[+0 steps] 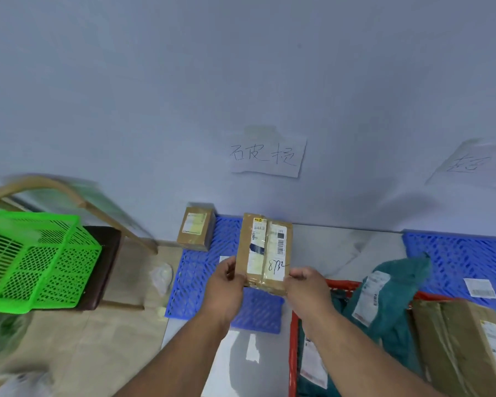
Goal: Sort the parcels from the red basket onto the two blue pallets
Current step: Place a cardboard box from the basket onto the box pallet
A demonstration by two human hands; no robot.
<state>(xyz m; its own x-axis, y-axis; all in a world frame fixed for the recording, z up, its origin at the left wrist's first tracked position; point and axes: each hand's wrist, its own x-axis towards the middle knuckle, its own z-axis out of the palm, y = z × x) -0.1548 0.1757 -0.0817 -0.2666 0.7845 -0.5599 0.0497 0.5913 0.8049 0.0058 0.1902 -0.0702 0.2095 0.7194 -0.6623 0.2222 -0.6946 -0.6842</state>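
left hand (223,285) + right hand (308,285): both grip taped cardboard parcel (265,250) at its near corners | above left blue pallet (196,270) | red basket (294,339) lower right

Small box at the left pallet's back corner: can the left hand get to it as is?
Probably not yet. The left hand and the right hand both grip the held parcel. The path to the small box looks open, but the fingers are occupied.

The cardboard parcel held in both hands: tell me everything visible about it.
The cardboard parcel is a brown, oblong box, taped lengthwise, with white barcode labels and handwritten "8732" on its top face. The left hand and right hand grip its near corners, holding it above the left blue pallet.
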